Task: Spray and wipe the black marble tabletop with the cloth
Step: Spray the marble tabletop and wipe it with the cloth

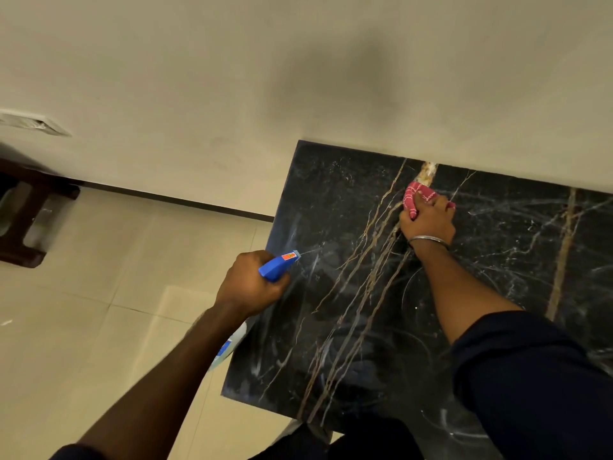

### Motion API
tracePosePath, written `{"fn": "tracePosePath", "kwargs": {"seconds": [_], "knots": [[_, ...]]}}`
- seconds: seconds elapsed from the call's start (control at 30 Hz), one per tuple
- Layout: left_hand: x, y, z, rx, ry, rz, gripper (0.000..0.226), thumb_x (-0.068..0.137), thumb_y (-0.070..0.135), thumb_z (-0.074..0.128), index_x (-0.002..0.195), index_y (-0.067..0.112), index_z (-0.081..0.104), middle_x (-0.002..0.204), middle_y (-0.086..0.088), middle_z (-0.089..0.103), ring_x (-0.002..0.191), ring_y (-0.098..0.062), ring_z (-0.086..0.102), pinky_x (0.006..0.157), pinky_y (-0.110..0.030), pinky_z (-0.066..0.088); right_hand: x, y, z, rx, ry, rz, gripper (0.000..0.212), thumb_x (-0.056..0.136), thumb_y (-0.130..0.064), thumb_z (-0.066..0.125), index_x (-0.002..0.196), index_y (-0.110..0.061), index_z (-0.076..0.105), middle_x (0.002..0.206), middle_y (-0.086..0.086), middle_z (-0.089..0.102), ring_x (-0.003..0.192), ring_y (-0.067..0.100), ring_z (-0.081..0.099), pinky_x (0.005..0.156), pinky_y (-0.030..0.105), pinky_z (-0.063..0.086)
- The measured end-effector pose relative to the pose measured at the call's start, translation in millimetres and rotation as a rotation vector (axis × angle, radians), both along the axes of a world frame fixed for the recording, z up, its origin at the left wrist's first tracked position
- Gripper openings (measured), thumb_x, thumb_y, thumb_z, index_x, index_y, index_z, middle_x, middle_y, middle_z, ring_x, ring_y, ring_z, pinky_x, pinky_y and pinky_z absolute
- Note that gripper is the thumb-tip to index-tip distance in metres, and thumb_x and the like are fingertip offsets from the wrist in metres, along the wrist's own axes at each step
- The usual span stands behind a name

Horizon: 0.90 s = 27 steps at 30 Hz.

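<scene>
Marble desk [365, 327] looks halfway, streaky: left fingers [281, 283] squeeze spray bottle [277, 265] at its left edge, right fingers [437, 203] bunch red cloth [414, 197].

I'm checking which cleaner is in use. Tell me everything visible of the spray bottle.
The spray bottle has a blue plastic trigger head with an orange label by the nozzle; part of its pale body with a blue label shows under the wrist. The left hand grips it beside the tabletop, nozzle aimed over the left edge, faint mist leaving it. Label text is unreadable.
</scene>
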<state>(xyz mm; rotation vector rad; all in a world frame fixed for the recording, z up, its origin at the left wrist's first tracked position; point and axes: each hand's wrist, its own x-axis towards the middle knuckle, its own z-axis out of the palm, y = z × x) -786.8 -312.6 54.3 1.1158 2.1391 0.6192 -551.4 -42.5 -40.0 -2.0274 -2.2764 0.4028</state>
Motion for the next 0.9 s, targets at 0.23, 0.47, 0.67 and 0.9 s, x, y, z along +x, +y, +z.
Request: {"fn": "tracePosePath", "kwargs": {"seconds": [0.23, 0.47, 0.67, 0.9], "knots": [[3.8, -8.5, -3.3, 0.107, -0.022, 0.008, 0.016, 0.085, 0.023, 0.067, 0.078, 0.028, 0.054, 0.062, 0.01, 0.054, 0.055, -0.01, 0.052, 0.057, -0.011, 0.038, -53.6, -54.2, 2.2, 0.071, 0.003, -0.048, 0.058, 0.093, -0.049, 0.046, 0.142, -0.018, 0.042, 0.14, 0.022, 0.036, 0.12, 0.045, 0.042, 0.081, 0.046, 0.052], [-0.8, 0.3, 5.7, 0.169, -0.015, 0.059, 0.028, 0.085, 0.017, 0.066, 0.065, 0.027, 0.049, 0.054, 0.005, 0.048, 0.048, -0.007, 0.047, 0.049, -0.011, 0.037, -125.4, -169.0, -10.4, 0.096, 0.029, 0.522, 0.064, 0.086, -0.049, 0.058, 0.141, -0.019, 0.045, 0.129, 0.021, 0.049, 0.106, 0.037, 0.053, 0.071, 0.041, 0.057], [-6.9, 0.8, 8.3, 0.123, -0.042, 0.055, 0.016, 0.086, 0.021, 0.066, 0.076, 0.019, 0.054, 0.058, 0.004, 0.05, 0.052, -0.012, 0.047, 0.056, -0.019, 0.039, -90.2, -154.0, -16.9, 0.136, -0.042, 0.236, 0.061, 0.087, -0.052, 0.053, 0.142, -0.027, 0.042, 0.128, 0.017, 0.045, 0.103, 0.035, 0.051, 0.065, 0.035, 0.054], [-12.2, 6.0, 17.6, 0.182, -0.018, 0.094, 0.017, 0.086, 0.02, 0.066, 0.073, 0.019, 0.054, 0.056, 0.002, 0.049, 0.05, -0.012, 0.044, 0.053, -0.018, 0.038, -159.7, -182.8, -10.1, 0.115, 0.093, 0.295, 0.061, 0.083, -0.044, 0.06, 0.134, -0.012, 0.049, 0.125, 0.024, 0.051, 0.103, 0.04, 0.055, 0.07, 0.043, 0.057]]}}
